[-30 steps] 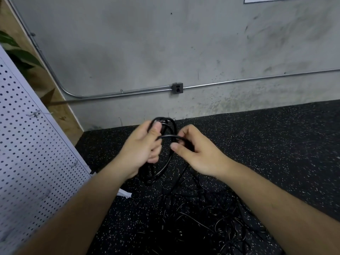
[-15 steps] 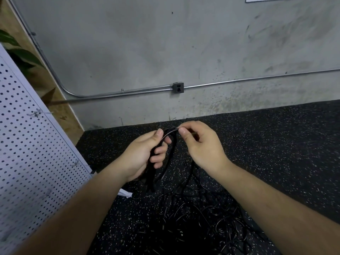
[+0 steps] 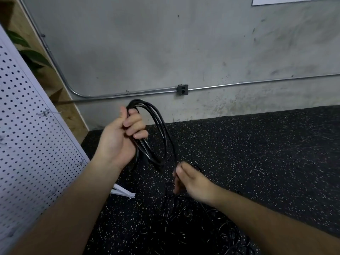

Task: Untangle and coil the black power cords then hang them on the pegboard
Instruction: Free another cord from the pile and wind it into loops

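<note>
My left hand grips a coil of black power cord of several loops, held upright in front of the grey wall. One strand runs down from the coil to my right hand, which is lower and to the right and pinches that strand between thumb and fingers. Below my right hand a tangle of black cords lies on the speckled black floor. The white pegboard leans at the left, with small metal hooks on it.
A grey concrete wall stands ahead with a metal conduit and an outlet box. A white strip lies on the floor by the pegboard's foot. Plant leaves and a wooden panel sit behind the pegboard.
My left hand has risen with the coil, which now hangs open in wider loops. My right hand has left the coil's top and dropped down-right along the strand.
</note>
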A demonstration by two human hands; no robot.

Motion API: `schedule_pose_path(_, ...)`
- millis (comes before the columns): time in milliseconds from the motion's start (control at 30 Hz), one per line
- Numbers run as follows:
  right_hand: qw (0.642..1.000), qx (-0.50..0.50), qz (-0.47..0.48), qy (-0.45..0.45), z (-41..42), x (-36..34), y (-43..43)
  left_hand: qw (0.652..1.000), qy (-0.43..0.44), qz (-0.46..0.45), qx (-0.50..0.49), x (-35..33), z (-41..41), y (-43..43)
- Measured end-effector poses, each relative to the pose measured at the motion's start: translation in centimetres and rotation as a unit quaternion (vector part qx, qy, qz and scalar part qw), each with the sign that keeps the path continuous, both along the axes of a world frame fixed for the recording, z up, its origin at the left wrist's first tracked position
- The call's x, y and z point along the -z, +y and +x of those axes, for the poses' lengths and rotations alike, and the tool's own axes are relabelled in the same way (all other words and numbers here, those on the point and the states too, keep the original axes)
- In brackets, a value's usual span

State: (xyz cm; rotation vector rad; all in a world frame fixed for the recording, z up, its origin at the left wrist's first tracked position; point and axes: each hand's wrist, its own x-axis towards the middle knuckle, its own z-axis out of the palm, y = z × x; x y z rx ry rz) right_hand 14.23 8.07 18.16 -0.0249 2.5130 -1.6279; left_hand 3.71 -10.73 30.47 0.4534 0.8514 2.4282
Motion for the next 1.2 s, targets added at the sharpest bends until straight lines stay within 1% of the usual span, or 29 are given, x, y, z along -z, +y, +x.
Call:
schedule_pose_path(67, 0.997, -0.054, 0.046, -0.043, 0.7, 1.1, -0.7, 0.999, 0.002, -0.004, -0.049, -0.2, -0.6, -0.6)
schedule_pose_path(100, 0.995, -0.069, 0.064, -0.043, 1.0, 1.2, -1.1, 0.997, 0.013, -0.024, -0.073, -0.2, -0.8, -0.7)
schedule_pose_path(167, 0.992, -0.075, 0.102, 0.000, 1.2, 0.4, -1.8, 0.986, 0.045, -0.088, -0.131, -0.1, -1.1, -0.7)
schedule_pose_path(233, 0.981, -0.077, 0.166, 0.063, 1.2, -1.0, -2.2, 0.972, 0.071, -0.137, -0.179, 0.1, -1.1, -0.5)
schedule_pose_path(367, 0.939, -0.128, 0.287, 0.142, 1.7, -4.0, -2.9, 0.942, 0.121, -0.212, -0.228, 0.2, -0.5, -0.2)
schedule_pose_path(467, 0.907, -0.144, 0.343, 0.195, 1.9, -5.6, -2.9, 0.921, 0.179, -0.271, -0.217, 0.4, 0.5, 0.3)
schedule_pose_path(533, 0.894, -0.137, 0.353, 0.240, 1.9, -6.9, -2.6, 0.904, 0.217, -0.314, -0.190, 0.6, 0.9, 0.5)
schedule_pose_path(600, 0.884, -0.121, 0.360, 0.273, 1.9, -8.2, -2.2, 0.881, 0.259, -0.366, -0.152, 0.9, 1.3, 0.7)
schedule_pose_path(667, 0.887, -0.077, 0.349, 0.292, 2.0, -9.1, -1.9, 0.857, 0.290, -0.412, -0.109, 1.1, 2.0, 1.1)
schedule_pose_path(767, 0.891, 0.039, 0.345, 0.293, 1.7, -9.8, -1.3, 0.812, 0.325, -0.479, -0.075, 2.0, 3.0, 1.5)
schedule_pose_path(800, 0.888, 0.078, 0.349, 0.291, 1.6, -10.0, -1.1, 0.804, 0.329, -0.492, -0.054, 2.2, 3.2, 1.7)
schedule_pose_path(833, 0.885, 0.110, 0.351, 0.284, 1.5, -10.2, -0.9, 0.811, 0.320, -0.489, -0.027, 2.5, 3.5, 1.9)
schedule_pose_path(867, 0.885, 0.136, 0.352, 0.273, 1.3, -10.4, -0.5, 0.829, 0.297, -0.474, -0.006, 2.7, 3.7, 2.1)
schedule_pose_path(933, 0.898, 0.158, 0.320, 0.256, 0.9, -10.6, 0.4, 0.885, 0.224, -0.408, 0.022, 2.7, 3.9, 2.5)
schedule_pose_path(1000, 0.923, 0.134, 0.255, 0.256, 0.6, -10.5, 1.5, 0.930, 0.150, -0.333, 0.042, 2.1, 3.8, 2.6)
schedule_pose_path(1100, 0.953, 0.085, 0.165, 0.239, 0.3, -9.2, 3.7, 0.963, 0.083, -0.253, 0.038, 1.4, 2.6, 1.9)
schedule_pose_path(1200, 0.979, 0.066, 0.097, 0.168, 0.1, -6.8, 5.8, 0.979, 0.027, -0.200, 0.014, 0.8, 1.2, 0.9)
